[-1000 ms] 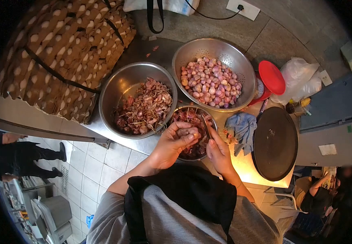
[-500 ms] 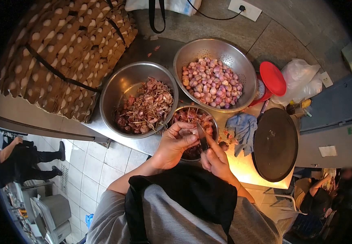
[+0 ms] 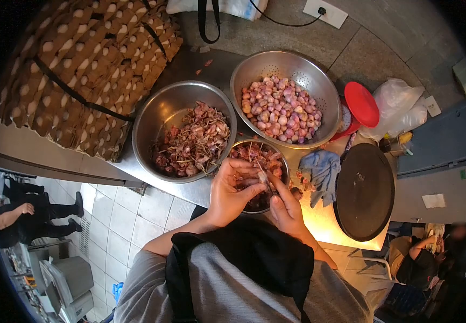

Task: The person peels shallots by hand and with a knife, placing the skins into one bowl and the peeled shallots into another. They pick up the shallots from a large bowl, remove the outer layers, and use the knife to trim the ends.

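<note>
Over a small metal bowl [image 3: 283,157] of reddish peels, my two hands meet. My left hand [image 3: 232,195] is closed, pinching a small pale shallot [image 3: 262,176] between thumb and fingers. Closed around a small knife [image 3: 271,187], my right hand [image 3: 288,209] holds the blade against the shallot; the handle is hidden in the palm. A larger metal bowl [image 3: 142,141] to the left holds shallots with dry skins and roots. Behind stands a metal colander [image 3: 327,89] with many pinkish-purple shallots [image 3: 281,110].
Strapped egg trays [image 3: 82,70] stand at the left. On the right are a red scale [image 3: 362,105], a blue-grey cloth [image 3: 320,171], a round black pan [image 3: 365,191] and plastic bags [image 3: 397,107]. One person [image 3: 26,215] stands far left; another [image 3: 421,255] sits at lower right.
The knife has turned, so its blade shows less broadly, and my right fingers have shifted up against the shallot. At far left the standing person has moved slightly.
</note>
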Demonstrator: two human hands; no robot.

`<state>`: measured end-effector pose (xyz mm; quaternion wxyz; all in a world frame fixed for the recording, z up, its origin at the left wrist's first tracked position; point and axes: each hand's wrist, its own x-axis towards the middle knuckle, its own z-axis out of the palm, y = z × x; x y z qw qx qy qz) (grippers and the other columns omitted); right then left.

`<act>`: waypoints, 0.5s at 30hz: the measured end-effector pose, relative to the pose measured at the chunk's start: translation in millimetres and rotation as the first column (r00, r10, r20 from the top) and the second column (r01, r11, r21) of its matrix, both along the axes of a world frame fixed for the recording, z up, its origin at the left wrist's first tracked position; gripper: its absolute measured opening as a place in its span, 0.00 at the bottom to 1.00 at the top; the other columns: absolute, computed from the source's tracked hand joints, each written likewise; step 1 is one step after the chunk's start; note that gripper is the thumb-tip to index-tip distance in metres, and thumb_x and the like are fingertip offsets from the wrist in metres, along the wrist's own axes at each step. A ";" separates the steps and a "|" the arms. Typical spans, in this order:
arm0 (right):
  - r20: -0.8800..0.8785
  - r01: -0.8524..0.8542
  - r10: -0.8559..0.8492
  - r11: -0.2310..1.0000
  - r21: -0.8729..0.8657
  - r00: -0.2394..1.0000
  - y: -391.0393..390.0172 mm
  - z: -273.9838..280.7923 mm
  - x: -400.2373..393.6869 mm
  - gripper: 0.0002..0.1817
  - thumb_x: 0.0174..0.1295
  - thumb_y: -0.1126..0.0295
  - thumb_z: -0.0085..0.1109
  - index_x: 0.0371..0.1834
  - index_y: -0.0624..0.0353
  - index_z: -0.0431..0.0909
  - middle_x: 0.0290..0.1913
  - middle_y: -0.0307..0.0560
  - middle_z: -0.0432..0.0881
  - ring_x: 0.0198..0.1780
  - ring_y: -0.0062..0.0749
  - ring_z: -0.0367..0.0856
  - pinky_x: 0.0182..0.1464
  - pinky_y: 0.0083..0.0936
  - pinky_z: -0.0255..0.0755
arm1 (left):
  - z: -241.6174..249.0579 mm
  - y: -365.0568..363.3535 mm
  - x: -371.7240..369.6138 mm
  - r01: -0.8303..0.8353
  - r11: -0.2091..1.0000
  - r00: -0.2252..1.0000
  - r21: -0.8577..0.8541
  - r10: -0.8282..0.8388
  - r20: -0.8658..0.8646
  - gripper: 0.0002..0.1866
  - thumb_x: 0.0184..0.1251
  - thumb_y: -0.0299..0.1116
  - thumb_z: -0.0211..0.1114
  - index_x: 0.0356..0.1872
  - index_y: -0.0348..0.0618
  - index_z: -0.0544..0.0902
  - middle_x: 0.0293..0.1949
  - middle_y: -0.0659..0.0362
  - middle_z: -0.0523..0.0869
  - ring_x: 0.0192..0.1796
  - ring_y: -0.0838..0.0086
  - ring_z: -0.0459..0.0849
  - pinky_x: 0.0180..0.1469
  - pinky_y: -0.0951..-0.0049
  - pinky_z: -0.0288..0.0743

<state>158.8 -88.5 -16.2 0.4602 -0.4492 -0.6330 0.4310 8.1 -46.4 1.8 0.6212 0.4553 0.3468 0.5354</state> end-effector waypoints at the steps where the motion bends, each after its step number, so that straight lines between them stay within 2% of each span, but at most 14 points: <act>1: 0.105 0.034 -0.042 0.996 0.081 0.994 1.7 4.9 -3.0 0.22 0.64 0.70 0.42 0.62 0.62 0.58 0.40 0.50 0.77 0.36 0.35 0.78 0.39 0.20 0.69 | -0.6 0.3 0.5 -0.003 1.000 1.000 -0.023 0.004 0.020 0.21 0.49 0.15 0.63 0.43 0.39 0.65 0.40 0.56 0.76 0.44 0.75 0.77 0.47 0.77 0.74; 3: 0.214 0.091 -0.106 0.993 0.081 0.971 -2.9 22.5 -6.5 0.21 0.63 0.71 0.43 0.61 0.63 0.60 0.49 0.58 0.75 0.46 0.43 0.78 0.47 0.25 0.68 | -3.1 0.3 1.3 -0.008 0.997 0.998 -0.071 0.013 0.059 0.22 0.48 0.15 0.64 0.43 0.40 0.64 0.39 0.56 0.75 0.43 0.75 0.77 0.46 0.78 0.74; 6: 0.258 0.098 -0.134 0.984 0.150 0.957 -0.7 22.5 -7.6 0.21 0.63 0.71 0.43 0.60 0.62 0.61 0.49 0.62 0.74 0.48 0.44 0.77 0.47 0.25 0.68 | -7.2 0.4 2.8 -0.032 0.997 0.994 -0.077 0.039 0.097 0.22 0.48 0.16 0.65 0.42 0.40 0.64 0.38 0.57 0.75 0.42 0.76 0.77 0.45 0.78 0.74; 9: 0.234 0.105 -0.129 0.988 0.110 0.964 -1.0 21.5 -7.9 0.21 0.63 0.72 0.43 0.60 0.63 0.62 0.51 0.60 0.74 0.50 0.43 0.76 0.48 0.25 0.67 | -4.3 0.3 3.1 -0.052 0.996 0.994 -0.066 0.058 0.089 0.22 0.47 0.16 0.66 0.42 0.40 0.64 0.38 0.57 0.75 0.42 0.77 0.76 0.45 0.78 0.74; 11: 0.167 0.104 -0.127 0.984 0.144 0.978 2.2 9.4 -6.1 0.20 0.64 0.71 0.42 0.60 0.62 0.62 0.43 0.53 0.77 0.40 0.35 0.78 0.41 0.21 0.69 | -2.9 0.3 2.7 -0.056 0.995 0.996 -0.077 0.061 0.064 0.22 0.47 0.16 0.66 0.42 0.41 0.64 0.39 0.57 0.75 0.42 0.77 0.76 0.45 0.78 0.74; 13: -0.017 0.086 -0.087 0.996 -0.009 0.996 2.2 10.0 -4.4 0.20 0.66 0.70 0.40 0.60 0.62 0.62 0.36 0.44 0.76 0.32 0.25 0.75 0.34 0.16 0.66 | -3.0 0.5 2.5 -0.043 0.994 0.996 -0.096 0.051 0.072 0.22 0.47 0.16 0.66 0.41 0.41 0.64 0.39 0.57 0.75 0.43 0.77 0.76 0.46 0.78 0.74; 15: -0.324 -0.029 -0.082 0.946 -0.323 0.943 -2.0 19.2 -2.6 0.19 0.67 0.69 0.39 0.60 0.61 0.62 0.28 0.34 0.72 0.24 0.13 0.65 0.26 0.10 0.58 | -3.9 1.3 2.5 -0.014 0.993 0.993 -0.121 0.027 0.113 0.22 0.47 0.16 0.66 0.41 0.41 0.64 0.39 0.57 0.75 0.43 0.76 0.77 0.47 0.77 0.73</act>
